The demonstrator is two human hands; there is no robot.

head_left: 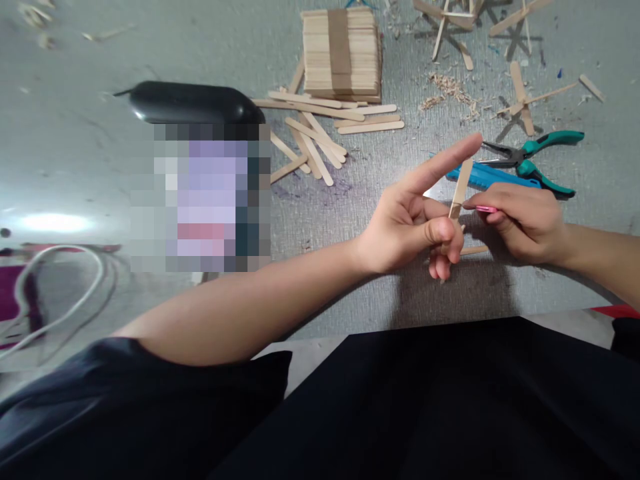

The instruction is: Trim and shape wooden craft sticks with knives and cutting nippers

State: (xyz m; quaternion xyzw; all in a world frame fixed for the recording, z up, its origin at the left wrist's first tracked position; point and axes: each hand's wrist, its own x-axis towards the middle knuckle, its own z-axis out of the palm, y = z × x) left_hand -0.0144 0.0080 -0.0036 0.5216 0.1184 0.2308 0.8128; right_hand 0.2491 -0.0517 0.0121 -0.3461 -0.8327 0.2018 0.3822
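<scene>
My left hand [417, 217] pinches a wooden craft stick [461, 183] between thumb and curled fingers, its index finger stretched out past the stick. The stick stands tilted, its lower end hidden in my fingers. Just to the right, my right hand [533, 220] is closed on a small pink tool [486, 209], mostly hidden by my fingers. Its tip is too small to make out, but my right fingertips are close beside the stick. Behind my hands lie a blue utility knife [487, 176] and teal-handled pliers [523, 155].
A banded bundle of craft sticks [317, 53] lies at the back, with loose sticks [320, 143] before it. Wood shavings [453, 93] and a crossed-stick piece [523, 100] are at the back right. A black rounded object [195, 101] and a white cable [100, 280] are on the left.
</scene>
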